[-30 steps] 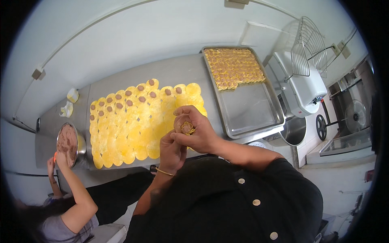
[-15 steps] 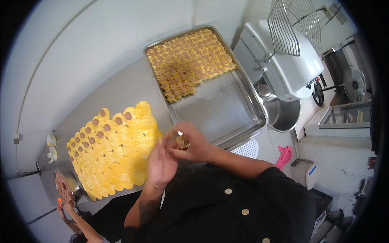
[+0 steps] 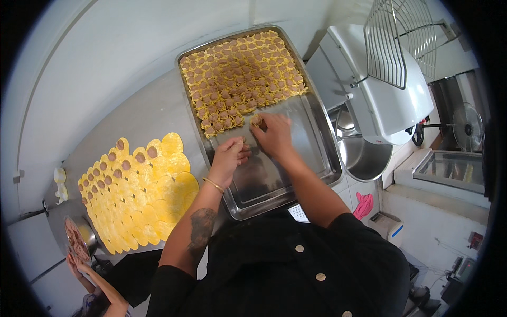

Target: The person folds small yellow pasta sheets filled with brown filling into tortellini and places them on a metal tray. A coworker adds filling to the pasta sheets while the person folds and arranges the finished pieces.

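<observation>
A large metal tray point(image 3: 296, 158) holds rows of open-topped dumplings point(image 3: 237, 68) with yellow wrappers and brownish-pink filling across its far part. My right hand point(image 3: 275, 136) is over the tray, its fingers closed round one dumpling point(image 3: 256, 121) beside the end of the nearest row. Close to it on the left, my left hand point(image 3: 228, 161) hovers above the tray with its fingers curled in; what they hold, if anything, is hidden. Overlapping round yellow wrappers point(image 3: 137, 206) lie on the steel table to the left, several along the far side topped with filling balls point(image 3: 125, 165).
At the lower left a co-worker's hands point(image 3: 78, 264) are at a metal bowl of filling point(image 3: 76, 240). A white mixer point(image 3: 369, 90) with a wire guard and steel bowl point(image 3: 364, 158) stands right of the tray. A pink cloth point(image 3: 363, 205) lies beyond my right arm.
Both hands have moved away from my body and apart, out over the tray. The dumpling in my right hand has come to the edge of the rows.
</observation>
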### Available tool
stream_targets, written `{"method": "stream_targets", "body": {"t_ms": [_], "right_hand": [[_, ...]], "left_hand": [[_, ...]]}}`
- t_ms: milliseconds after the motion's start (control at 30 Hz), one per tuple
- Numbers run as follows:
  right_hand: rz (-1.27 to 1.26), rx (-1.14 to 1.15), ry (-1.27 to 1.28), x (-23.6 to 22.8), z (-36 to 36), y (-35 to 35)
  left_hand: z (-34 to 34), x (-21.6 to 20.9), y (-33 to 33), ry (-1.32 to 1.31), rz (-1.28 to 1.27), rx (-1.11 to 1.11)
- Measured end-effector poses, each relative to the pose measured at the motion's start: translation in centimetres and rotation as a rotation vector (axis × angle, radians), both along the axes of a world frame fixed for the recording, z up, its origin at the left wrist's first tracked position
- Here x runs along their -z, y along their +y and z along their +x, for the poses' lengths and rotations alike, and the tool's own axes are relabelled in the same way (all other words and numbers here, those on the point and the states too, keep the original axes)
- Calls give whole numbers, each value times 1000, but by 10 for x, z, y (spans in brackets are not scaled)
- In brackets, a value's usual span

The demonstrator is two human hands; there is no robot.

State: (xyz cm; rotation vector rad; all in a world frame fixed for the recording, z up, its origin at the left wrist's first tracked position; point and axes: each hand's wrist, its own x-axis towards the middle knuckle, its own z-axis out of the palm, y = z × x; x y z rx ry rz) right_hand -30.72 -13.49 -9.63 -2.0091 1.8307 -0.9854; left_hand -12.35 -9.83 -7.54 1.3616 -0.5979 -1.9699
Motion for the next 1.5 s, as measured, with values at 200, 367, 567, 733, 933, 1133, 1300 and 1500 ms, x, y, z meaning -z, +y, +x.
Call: {"method": "stream_targets", "body": {"t_ms": [200, 367, 567, 733, 933, 1133, 1300, 1500], "right_hand": [[317, 6, -73, 21, 17, -15], [304, -27, -23, 20, 20, -22], [356, 20, -128, 9, 11, -7], [214, -155, -212, -32, 54, -6], [55, -752, -78, -55, 259, -67], [39, -1132, 226, -27, 410, -102], [23, -1147, 681, -26, 395, -129], [-48, -812, 743, -22, 291, -153]], "left_hand": [[-12, 29, -24, -3, -4, -3], [-15, 21, -30, -30, -13, -24], [34, -27, 40, 109, -75, -53], [141, -56, 122, 194, -133, -362], [224, -47, 173, 176, -142, -668], [260, -37, 187, 197, -136, -603], [288, -35, 167, 151, -165, -468], [280, -31, 96, 255, -316, -373]]}}
